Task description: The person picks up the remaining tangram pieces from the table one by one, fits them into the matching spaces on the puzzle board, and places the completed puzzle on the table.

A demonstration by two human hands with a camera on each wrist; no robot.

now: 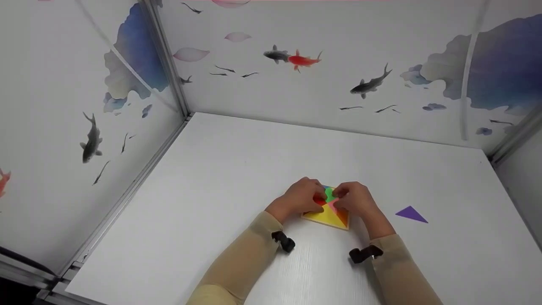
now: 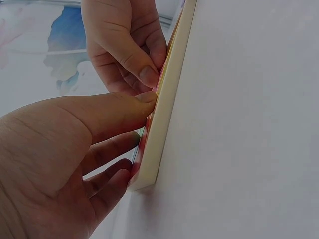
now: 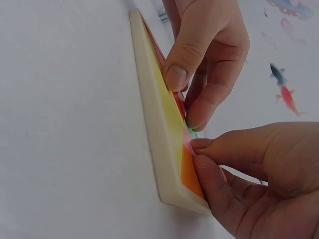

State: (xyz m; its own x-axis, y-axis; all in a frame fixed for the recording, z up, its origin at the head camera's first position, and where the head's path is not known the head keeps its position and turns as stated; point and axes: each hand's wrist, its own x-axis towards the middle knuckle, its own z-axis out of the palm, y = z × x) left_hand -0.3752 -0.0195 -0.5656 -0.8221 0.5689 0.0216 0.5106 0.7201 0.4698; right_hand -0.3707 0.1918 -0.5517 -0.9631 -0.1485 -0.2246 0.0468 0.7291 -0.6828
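Observation:
A square tangram tray (image 1: 325, 224) with a pale rim lies flat on the table, holding a yellow piece (image 1: 325, 215), an orange piece (image 1: 343, 218), a red piece (image 1: 320, 201), a green piece (image 1: 329, 194) and a pink piece (image 3: 188, 138). My left hand (image 1: 302, 195) leans over the tray's left side, thumb on the yellow piece's edge and fingertips touching the red and green pieces. From the right, my right hand (image 1: 358, 199) pinches the pink piece between thumb and index finger. Both hands partly cover the pieces. A bit of blue shows at the far edge.
A purple triangle (image 1: 410, 214) lies apart on the white table (image 1: 237, 169), to the right of my right hand. Upright panels printed with fish (image 1: 302, 60) enclose the table at the back and sides. Dark straps with small black devices (image 1: 284, 242) circle both wrists.

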